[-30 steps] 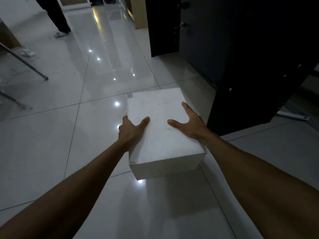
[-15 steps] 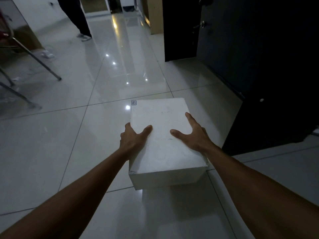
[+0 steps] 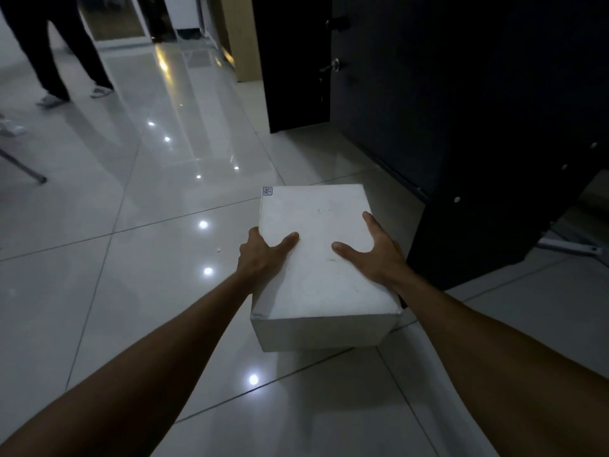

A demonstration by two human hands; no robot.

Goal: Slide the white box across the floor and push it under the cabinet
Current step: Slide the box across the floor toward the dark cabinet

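Observation:
A white box [image 3: 316,285] lies flat on the glossy tiled floor, with a small label at its far left corner. My left hand [image 3: 262,255] grips its left edge, thumb on the lid and fingers down the side. My right hand [image 3: 372,252] holds its right edge, thumb spread across the lid. A tall black cabinet [image 3: 468,127] stands just to the right of the box, its near corner close to my right hand. I cannot see any gap under it from here.
A person's legs [image 3: 56,54] stand at the far left. A metal chair leg [image 3: 23,166] slants in from the left. A second dark cabinet [image 3: 293,61] and a wooden panel [image 3: 239,37] stand farther back. A white bar [image 3: 570,247] lies on the floor at right.
The view has swung upward and the box sits slightly farther along the floor beside the cabinet. Both hands keep the same hold on the box's edges.

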